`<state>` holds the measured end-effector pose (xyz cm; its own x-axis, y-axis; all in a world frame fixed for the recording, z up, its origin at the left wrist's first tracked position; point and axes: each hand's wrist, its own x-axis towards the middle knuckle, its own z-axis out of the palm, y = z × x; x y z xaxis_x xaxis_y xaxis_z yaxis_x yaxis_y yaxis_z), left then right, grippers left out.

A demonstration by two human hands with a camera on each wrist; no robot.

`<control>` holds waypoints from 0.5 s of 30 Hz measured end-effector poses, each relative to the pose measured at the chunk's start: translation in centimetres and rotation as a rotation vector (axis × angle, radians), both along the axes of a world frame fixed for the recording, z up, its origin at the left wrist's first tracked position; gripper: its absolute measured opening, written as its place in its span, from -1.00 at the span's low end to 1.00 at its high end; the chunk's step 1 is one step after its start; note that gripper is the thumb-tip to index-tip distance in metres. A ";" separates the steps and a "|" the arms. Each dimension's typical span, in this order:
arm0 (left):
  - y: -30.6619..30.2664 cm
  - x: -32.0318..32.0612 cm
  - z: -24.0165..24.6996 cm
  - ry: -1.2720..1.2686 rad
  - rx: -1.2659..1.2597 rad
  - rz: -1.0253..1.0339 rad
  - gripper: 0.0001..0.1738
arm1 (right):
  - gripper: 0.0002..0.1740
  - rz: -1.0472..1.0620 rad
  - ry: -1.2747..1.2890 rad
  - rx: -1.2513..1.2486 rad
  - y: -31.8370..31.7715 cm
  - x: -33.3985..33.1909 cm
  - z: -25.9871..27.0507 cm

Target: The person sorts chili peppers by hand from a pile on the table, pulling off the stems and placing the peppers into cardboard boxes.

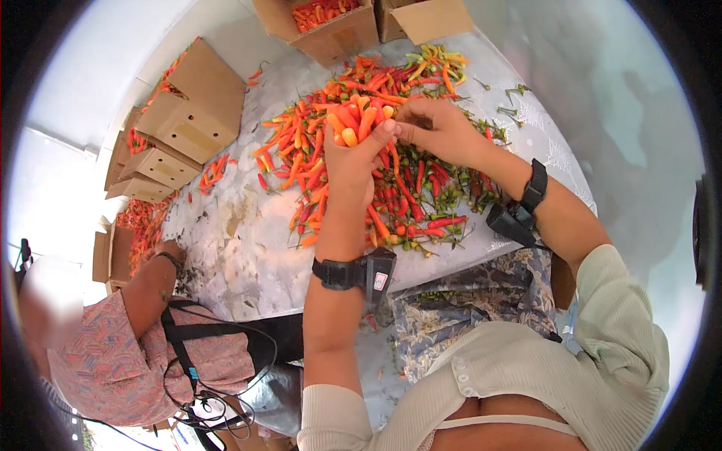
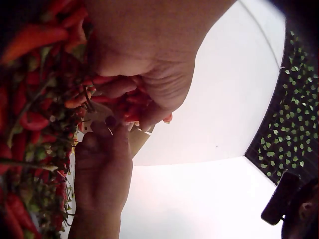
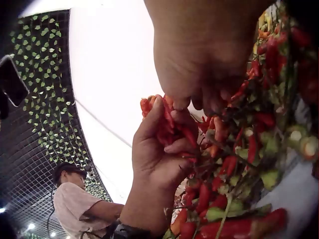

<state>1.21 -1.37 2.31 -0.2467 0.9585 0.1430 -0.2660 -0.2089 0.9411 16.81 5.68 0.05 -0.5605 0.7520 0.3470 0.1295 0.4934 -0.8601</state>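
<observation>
My left hand grips a bunch of red and orange chili peppers, their blunt ends sticking up above the thumb. Over the pile, my right hand is bent in close, thumb and forefinger pinching at a chili pepper beside the left thumb tip. In the left wrist view the bunch lies partly hidden under the left palm. From the right wrist view, red chili peppers show between the left thumb and curled fingers. A large heap of chili peppers with green stems spreads beneath both hands.
Cardboard boxes holding chili peppers line the left side, and another box stands at the back. Loose stems lie on the patterned tablecloth. Another person works at the table's left, cables hanging beside them.
</observation>
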 end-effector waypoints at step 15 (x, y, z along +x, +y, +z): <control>1.6 0.7 11.7 0.273 0.551 0.330 -0.48 | -0.82 0.060 -0.230 0.213 0.0 0.5 -0.6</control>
